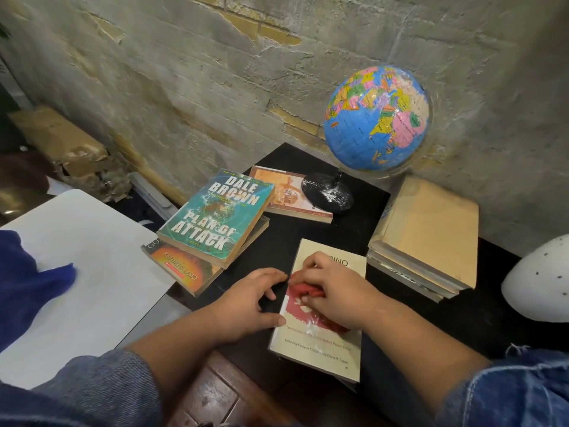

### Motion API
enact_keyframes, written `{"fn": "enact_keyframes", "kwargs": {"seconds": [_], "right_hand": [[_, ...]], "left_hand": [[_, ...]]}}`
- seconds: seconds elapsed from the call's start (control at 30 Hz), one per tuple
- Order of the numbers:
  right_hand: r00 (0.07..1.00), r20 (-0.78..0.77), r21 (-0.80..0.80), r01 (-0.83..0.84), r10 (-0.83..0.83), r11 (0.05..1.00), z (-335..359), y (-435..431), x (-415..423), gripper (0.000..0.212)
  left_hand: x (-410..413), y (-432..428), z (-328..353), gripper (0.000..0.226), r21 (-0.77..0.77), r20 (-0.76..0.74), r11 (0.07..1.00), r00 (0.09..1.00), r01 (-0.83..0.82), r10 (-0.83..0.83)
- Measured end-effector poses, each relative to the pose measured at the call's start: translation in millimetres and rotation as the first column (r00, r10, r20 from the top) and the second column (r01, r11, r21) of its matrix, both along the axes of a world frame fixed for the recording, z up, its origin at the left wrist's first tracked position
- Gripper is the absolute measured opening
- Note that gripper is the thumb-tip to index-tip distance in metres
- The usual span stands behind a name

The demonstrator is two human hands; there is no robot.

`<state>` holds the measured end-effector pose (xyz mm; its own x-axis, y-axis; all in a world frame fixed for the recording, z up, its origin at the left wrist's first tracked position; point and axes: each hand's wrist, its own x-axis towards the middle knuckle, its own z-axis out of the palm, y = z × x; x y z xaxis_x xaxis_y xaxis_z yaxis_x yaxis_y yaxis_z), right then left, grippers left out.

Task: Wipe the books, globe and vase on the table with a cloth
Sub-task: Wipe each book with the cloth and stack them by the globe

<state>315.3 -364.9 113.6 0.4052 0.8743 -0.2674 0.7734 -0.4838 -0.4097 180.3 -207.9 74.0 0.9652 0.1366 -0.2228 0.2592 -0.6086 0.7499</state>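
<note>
A cream book (320, 349) with a red cover picture lies at the front of the black table (338, 232). My right hand (335, 291) grips a crumpled red cloth (304, 289) and presses it on that cover. My left hand (249, 300) lies flat beside the book's left edge, thumb at the cover. A teal paperback (215, 217) rests on an orange one (184, 266) to the left. Behind stand a globe (377, 118) on a dusty black base (328, 192), partly on a tan book (283, 192). The white vase (538, 282) is at the right edge.
A stack of yellowed books (428, 235) sits at the right of the table. A white board (80, 272) with a blue cloth (30, 285) on it lies to the left. A rough brick wall (215, 72) stands close behind the table.
</note>
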Motion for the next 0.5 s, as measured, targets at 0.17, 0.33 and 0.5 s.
{"fn": "enact_keyframes", "kwargs": {"seconds": [0.17, 0.33, 0.5], "right_hand": [[0.995, -0.045, -0.047, 0.082, -0.084, 0.996, 7.1, -10.9, 15.6, 0.031], [0.995, -0.095, -0.032, -0.018, 0.015, 0.999, 0.7, -16.4, -2.6, 0.031], [0.971, -0.055, -0.015, 0.232, -0.232, 0.973, 9.4, -24.7, 12.0, 0.026]], "left_hand": [[-0.5, -0.1, 0.1, 0.076, 0.002, -0.004, 1.000, 1.000, 0.001, -0.001], [0.0, -0.3, -1.4, 0.077, 0.006, -0.005, 1.000, 1.000, -0.001, 0.001], [-0.4, -0.9, 0.0, 0.078, -0.004, -0.002, 1.000, 1.000, -0.002, 0.002]]}}
